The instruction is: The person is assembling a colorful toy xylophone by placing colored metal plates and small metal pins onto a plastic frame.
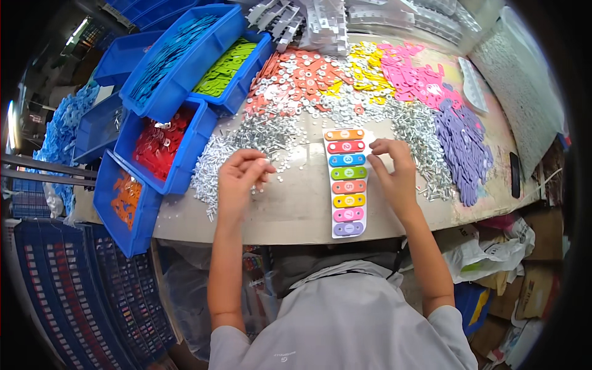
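A toy xylophone (349, 185) lies upright in front of me, its coloured bars in a column on a white base. White round pieces sit at the ends of its top two bars, orange and red; the lower bars show dark holes at theirs. My right hand (393, 171) is at its upper right edge, thumb and forefinger curled close beside the red bar. Whatever they pinch is too small to make out. To the left, my left hand (242, 177) hovers by a pile of small white pins (216, 163), fingers closed around something small and whitish.
Blue bins (157, 182) stand at the left with red, orange, green and blue plates. Loose coral plates (302, 71), yellow plates (369, 65), pink plates (425, 83) and purple plates (462, 148) are heaped behind and right. Metal pins (425, 160) lie right of the xylophone.
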`<state>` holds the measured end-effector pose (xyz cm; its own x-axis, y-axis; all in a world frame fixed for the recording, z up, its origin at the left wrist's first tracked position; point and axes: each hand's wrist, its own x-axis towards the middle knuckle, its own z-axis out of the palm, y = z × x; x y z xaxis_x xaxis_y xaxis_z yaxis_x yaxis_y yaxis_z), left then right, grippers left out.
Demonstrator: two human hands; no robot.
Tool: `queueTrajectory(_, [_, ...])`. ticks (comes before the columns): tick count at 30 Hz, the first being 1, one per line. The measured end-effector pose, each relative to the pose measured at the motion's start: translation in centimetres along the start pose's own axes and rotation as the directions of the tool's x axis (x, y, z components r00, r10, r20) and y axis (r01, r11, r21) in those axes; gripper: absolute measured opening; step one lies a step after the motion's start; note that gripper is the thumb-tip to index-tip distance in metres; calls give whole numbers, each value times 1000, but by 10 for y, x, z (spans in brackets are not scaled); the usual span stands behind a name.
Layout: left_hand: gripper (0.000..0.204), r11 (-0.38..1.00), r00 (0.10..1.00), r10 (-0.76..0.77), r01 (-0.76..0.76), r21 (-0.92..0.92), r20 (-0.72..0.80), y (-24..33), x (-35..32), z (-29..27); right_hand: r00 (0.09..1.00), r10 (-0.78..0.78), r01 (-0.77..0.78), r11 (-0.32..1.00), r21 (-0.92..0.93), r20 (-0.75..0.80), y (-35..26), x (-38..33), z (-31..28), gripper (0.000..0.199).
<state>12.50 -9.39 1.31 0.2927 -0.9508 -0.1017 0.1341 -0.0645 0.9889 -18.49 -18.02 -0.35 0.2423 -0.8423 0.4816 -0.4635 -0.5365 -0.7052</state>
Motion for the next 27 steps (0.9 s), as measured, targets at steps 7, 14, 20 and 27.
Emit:
queueTrajectory(7, [18,940,901,-258,317,-124,348,-35,17,59,997,34,-31,998,-55,69,13,-4,19,14])
queueTrajectory(14, [13,949,902,-230,290,-120,366,-51,38,80,982,135,-135,991,-11,129,13,-5,18,18])
queueTrajectory(20, [23,952,881,-296,304,37,369,-50,43,86,792,532,-599,772,211,300,34,-8,15,31])
queueTrajectory(27, [60,920,856,-391,358,157,340,-48,46,98,604,647,-787,578,216,466,21,7,2,76])
